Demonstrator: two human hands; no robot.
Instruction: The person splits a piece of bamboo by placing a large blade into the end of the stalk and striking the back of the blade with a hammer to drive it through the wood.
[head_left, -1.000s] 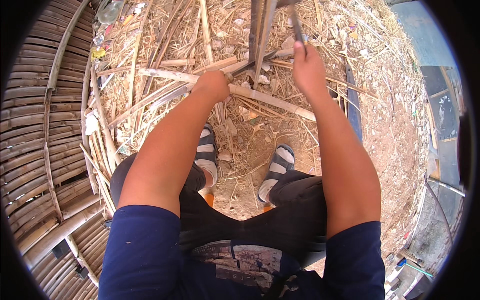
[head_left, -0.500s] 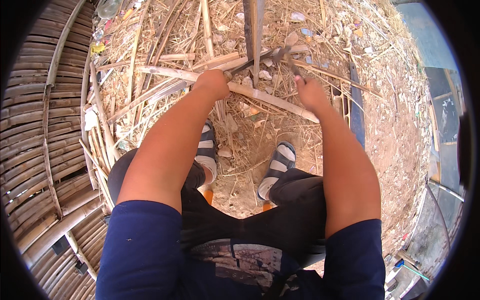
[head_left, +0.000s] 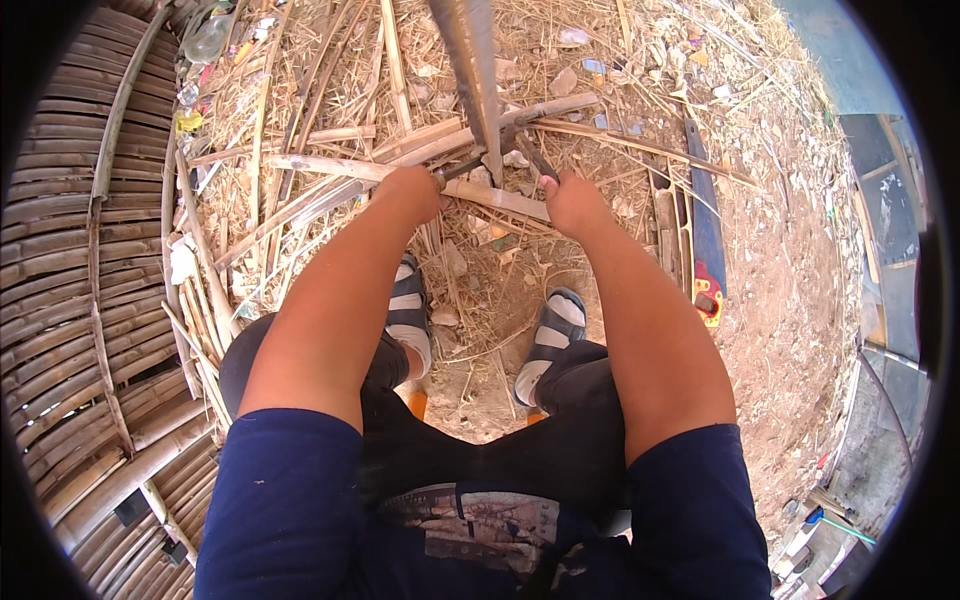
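My left hand [head_left: 410, 193] is closed around the handle of a dark-bladed knife [head_left: 466, 165], which points to the right across the foot of an upright split bamboo pole [head_left: 484, 95]. In my right hand [head_left: 578, 206] is a hammer [head_left: 539, 160], its handle slanting up and left. The hammer's head is close to the blade and the pole, and I cannot make out whether it touches them. Below the knife a pale bamboo strip [head_left: 505, 198] lies across the ground, partly behind my left hand.
A handsaw [head_left: 706, 205] with a red and yellow handle lies on the right. Bamboo strips [head_left: 262, 130], straw and litter cover the ground ahead. A slatted bamboo wall [head_left: 60, 230] stands on the left. My sandalled feet [head_left: 552, 335] are below my hands.
My right hand has come left and down with the hammer, nearer the knife. The bamboo pole's top has shifted left and its foot lower. My left hand has moved slightly left and down.
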